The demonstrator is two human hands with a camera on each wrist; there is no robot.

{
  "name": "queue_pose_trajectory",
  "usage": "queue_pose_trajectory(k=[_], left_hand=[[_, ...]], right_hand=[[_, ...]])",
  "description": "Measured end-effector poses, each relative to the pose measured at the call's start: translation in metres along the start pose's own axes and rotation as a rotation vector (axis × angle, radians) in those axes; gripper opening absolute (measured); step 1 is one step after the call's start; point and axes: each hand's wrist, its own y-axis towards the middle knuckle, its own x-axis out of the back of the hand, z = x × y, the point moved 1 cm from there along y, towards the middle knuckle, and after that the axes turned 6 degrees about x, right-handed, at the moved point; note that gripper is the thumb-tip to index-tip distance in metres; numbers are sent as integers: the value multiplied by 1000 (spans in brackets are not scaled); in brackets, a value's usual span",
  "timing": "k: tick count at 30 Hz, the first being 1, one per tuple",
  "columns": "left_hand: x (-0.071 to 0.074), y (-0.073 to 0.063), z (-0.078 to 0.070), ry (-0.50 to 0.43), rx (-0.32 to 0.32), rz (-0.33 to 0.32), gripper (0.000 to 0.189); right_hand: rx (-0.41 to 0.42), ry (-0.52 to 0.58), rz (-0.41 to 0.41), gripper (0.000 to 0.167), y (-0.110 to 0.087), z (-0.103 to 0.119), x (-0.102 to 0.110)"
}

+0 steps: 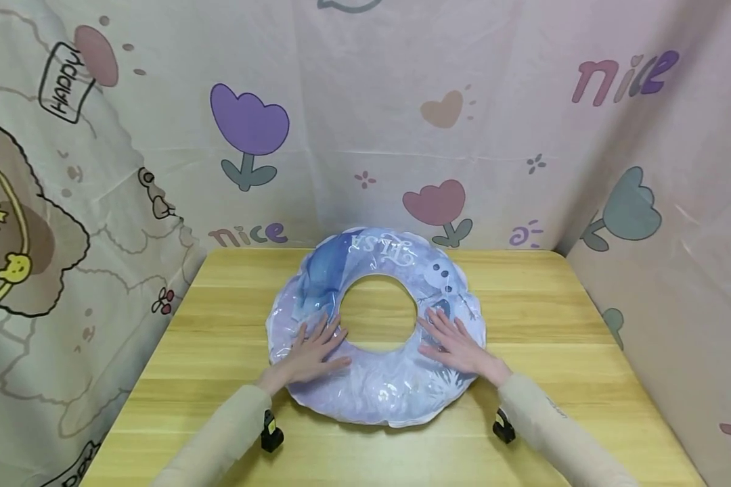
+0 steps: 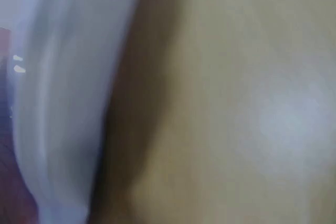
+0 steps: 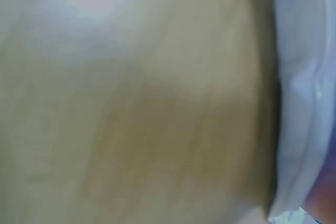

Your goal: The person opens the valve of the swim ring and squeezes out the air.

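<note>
An inflated swim ring (image 1: 378, 399), pale purple and blue with a printed snowman and white lettering, lies flat on the wooden table. On its left side rests my left hand (image 1: 313, 353), palm down with the fingers spread. My right hand (image 1: 455, 345) lies on the ring's right side, its fingers also extended. Neither hand curls round the ring. In the left wrist view the ring's pale edge (image 2: 68, 87) fills the left part, blurred. The right wrist view has the ring's edge (image 3: 302, 93) along its right side.
The wooden table (image 1: 542, 318) shows through the ring's hole and on all sides. A patterned cloth (image 1: 353, 88) hangs behind the table and along both sides. Small black wrist cameras sit below each forearm, the left one (image 1: 271, 433) and the right one (image 1: 503, 427).
</note>
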Motion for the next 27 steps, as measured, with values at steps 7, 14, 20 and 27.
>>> queue_pose_trajectory(k=[7,14,20,27], left_hand=[[-20,2,9,75,-37,-63,87],[-21,1,3,258,-17,-109,96],[-26,1,3,298,-25,-185,96],[-29,1,4,277,-26,-211,89]], right_hand=[[-38,-96,43,77,-1,-1,-9],[-34,-227,24,86,-1,2,-17],[-17,-317,3,85,-1,3,-22],[-11,-313,-15,82,-1,3,-23]])
